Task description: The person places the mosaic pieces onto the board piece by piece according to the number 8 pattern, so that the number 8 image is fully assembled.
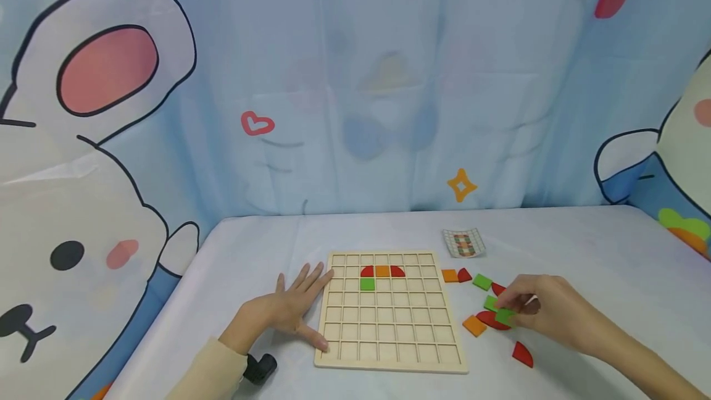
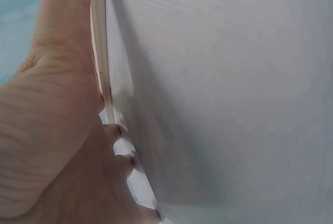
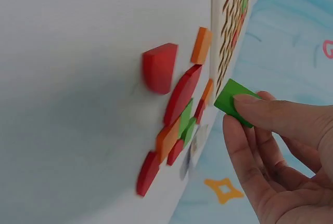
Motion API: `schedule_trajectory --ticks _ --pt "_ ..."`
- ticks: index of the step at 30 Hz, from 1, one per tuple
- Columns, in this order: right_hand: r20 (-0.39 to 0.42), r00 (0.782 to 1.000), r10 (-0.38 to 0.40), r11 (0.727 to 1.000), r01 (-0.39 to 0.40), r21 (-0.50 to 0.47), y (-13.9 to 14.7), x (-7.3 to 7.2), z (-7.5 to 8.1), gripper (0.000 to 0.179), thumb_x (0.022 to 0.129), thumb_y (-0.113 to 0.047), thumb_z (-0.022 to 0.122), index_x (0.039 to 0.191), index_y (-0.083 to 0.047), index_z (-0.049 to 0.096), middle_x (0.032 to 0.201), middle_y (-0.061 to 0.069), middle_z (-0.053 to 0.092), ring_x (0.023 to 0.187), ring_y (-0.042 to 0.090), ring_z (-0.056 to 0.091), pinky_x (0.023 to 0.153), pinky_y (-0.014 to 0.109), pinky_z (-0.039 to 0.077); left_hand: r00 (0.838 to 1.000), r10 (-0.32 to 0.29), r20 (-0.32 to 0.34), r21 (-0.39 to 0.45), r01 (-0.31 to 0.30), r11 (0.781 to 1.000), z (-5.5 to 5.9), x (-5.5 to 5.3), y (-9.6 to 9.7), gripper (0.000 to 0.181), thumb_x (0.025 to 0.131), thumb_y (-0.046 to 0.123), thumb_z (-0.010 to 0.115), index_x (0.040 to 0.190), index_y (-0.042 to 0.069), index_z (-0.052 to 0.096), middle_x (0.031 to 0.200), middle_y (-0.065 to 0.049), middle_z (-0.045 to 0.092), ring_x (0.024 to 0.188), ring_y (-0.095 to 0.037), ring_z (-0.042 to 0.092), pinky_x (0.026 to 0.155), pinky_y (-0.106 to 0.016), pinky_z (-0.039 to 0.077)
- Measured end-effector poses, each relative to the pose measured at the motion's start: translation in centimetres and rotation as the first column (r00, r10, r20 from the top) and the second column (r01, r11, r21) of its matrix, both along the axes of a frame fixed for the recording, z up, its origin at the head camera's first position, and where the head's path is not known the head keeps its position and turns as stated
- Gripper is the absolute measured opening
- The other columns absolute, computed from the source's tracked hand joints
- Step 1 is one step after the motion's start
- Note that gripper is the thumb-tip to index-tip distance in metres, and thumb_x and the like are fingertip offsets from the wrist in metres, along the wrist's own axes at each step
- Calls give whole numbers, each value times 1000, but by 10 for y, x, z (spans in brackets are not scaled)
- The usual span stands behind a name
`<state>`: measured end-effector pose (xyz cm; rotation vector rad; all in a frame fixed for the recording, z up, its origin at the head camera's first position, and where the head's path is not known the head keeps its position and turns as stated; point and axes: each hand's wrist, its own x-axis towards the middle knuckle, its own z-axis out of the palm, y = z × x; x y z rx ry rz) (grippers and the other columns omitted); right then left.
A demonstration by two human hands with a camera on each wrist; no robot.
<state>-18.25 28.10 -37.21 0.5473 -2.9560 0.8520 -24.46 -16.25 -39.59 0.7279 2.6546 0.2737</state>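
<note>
My left hand [image 1: 291, 307] lies spread at the left side of a wooden grid board [image 1: 391, 366], fingertips and thumb touching its edge. In the left wrist view the thumb [image 2: 65, 31] runs along that edge. On the board, an orange square [image 1: 382, 271] sits between two red rounded pieces [image 1: 367, 271], with a green square [image 1: 367, 284] below the left one. Right of the board, my right hand [image 1: 550, 310] pinches a green square block [image 3: 234, 102] between thumb and fingers, above the loose pieces.
Loose red, orange and green pieces lie right of the board, among them an orange square [image 1: 474, 326] and a red piece [image 1: 523, 355] nearer the front. A small printed pattern card [image 1: 464, 243] lies behind them. A patterned curtain [image 1: 333, 79] hangs behind the table.
</note>
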Motion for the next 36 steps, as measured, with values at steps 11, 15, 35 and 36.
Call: schedule_trajectory --ticks 11,15,35,36 --pt "-113 976 189 971 -203 -125 -65 -26 9 15 81 4 86 91 -7 80 84 -5 72 74 5 61 65 22 58 1000 0 1 14 0 1000 -2 -1 0 133 77 57 89 170 17 2 176 -15 -3 161 -38 -5 117 -79 3" --pt "-113 967 228 960 -243 -142 -85 -35 9 15 83 6 84 93 -4 80 86 -3 74 75 5 62 67 22 58 1000 0 4 19 0 1000 -3 -1 0 132 78 57 89 170 17 2 176 -15 -3 161 -37 -6 117 -79 3" --pt "-83 957 277 949 -286 -130 -129 -80 -3 15 87 13 75 91 -1 79 94 6 77 81 18 71 71 28 60 1000 10 -4 -1 -10 1000 -3 -2 1 134 77 58 88 170 18 1 176 -13 -4 161 -35 -7 119 -77 2" --pt "-78 957 280 949 -288 -129 -130 -81 -4 15 88 13 76 91 -1 79 94 7 78 81 18 72 71 29 60 1000 11 -3 -1 -11 1000 -3 -2 1 134 77 58 88 170 18 2 176 -13 -4 161 -35 -7 119 -77 2"
